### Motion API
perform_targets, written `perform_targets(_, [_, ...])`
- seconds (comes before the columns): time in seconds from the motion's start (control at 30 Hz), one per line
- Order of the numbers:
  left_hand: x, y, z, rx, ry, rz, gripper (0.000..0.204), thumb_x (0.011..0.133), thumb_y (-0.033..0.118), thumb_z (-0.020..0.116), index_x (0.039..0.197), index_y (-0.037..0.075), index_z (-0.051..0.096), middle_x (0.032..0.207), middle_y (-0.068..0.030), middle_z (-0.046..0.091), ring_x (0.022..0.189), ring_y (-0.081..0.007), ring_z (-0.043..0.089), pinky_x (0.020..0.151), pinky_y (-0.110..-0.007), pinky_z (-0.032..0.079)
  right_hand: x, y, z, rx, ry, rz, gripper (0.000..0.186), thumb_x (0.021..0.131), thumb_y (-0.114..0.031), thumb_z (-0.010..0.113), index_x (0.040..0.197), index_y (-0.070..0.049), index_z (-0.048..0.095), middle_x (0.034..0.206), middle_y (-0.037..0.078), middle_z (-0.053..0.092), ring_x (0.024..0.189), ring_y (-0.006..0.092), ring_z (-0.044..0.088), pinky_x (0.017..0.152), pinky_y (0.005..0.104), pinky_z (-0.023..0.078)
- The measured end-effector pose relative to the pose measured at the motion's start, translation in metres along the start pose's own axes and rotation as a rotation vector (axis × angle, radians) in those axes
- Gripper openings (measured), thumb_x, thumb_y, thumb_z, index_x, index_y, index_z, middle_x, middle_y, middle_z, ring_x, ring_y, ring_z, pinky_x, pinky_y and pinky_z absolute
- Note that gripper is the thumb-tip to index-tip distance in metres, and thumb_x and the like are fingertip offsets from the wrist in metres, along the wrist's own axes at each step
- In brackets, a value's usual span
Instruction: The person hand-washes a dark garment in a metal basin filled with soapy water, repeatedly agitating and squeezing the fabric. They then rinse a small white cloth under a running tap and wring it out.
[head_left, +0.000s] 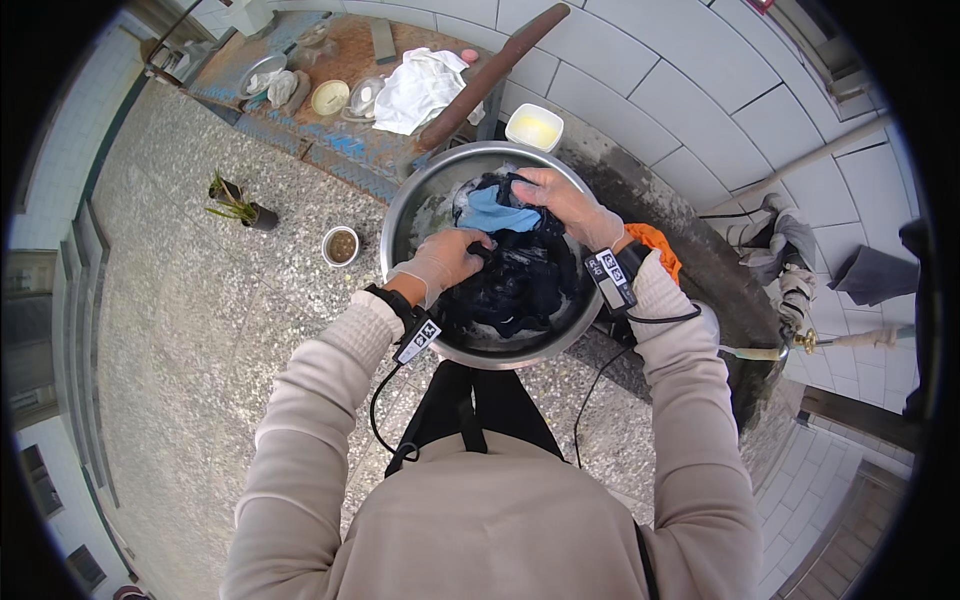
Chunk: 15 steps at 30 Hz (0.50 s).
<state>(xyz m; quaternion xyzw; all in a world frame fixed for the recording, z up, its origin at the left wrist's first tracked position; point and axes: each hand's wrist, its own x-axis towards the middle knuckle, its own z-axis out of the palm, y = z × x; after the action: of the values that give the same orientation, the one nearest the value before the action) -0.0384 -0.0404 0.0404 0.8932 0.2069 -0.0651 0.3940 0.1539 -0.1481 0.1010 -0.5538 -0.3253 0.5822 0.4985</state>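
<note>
Wet dark clothing [515, 285] fills much of a round metal basin [402, 222], with whitish suds around it. A light blue cloth [492, 212] lies on top of the dark fabric toward the far side. My left hand [442, 262], in a clear thin glove, is closed on a fold of the dark clothing at the basin's left. On the far right my right hand [568, 200], gloved the same way, pinches fabric beside the blue cloth. Its fingertips overlap both the blue and dark cloth edges.
A rusty low table [330, 60] at the back holds a white cloth [420, 90] and several dishes. Beyond the basin stands a white tub [535, 127] with yellow contents. A small cup [341, 246] and a potted plant [262, 217] stand left. Orange fabric [655, 245] and a tap [803, 341] are right.
</note>
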Motion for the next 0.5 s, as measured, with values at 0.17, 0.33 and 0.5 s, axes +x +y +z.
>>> perform_targets(0.17, [0.006,-0.019,0.018,0.308,0.149,0.038,0.027,0.073,0.024,0.067,0.098,0.016,0.062,0.109,-0.0152,0.058,0.104,-0.032,0.051,0.089,-0.039,0.041,-0.003,-0.003,-0.005,-0.411,-0.158,-0.059,0.036,0.087,-0.031,0.057,0.101,0.003,0.06,0.088,0.0,0.059,0.084,0.0076,0.051,0.078,0.024,0.042])
perform_targets(0.33, [0.019,-0.032,-0.01,-0.041,0.259,-0.158,0.054,0.072,0.027,0.071,0.119,0.009,0.053,0.114,-0.0199,0.055,0.112,-0.0343,0.049,0.095,-0.037,0.038,-0.016,0.036,0.009,-0.786,-0.215,-0.101,0.021,0.085,-0.017,0.059,0.096,0.0,0.059,0.086,0.014,0.061,0.081,0.0227,0.057,0.077,0.0318,0.044])
perform_targets(0.5, [0.059,0.008,-0.026,-0.032,0.149,0.2,0.057,0.071,0.013,0.071,0.122,0.01,0.047,0.112,-0.0201,0.056,0.108,-0.0349,0.052,0.092,-0.038,0.042,-0.031,0.047,0.018,-0.894,-0.219,-0.22,0.021,0.082,-0.022,0.061,0.095,-0.005,0.058,0.086,0.019,0.06,0.083,0.037,0.058,0.072,0.0404,0.044])
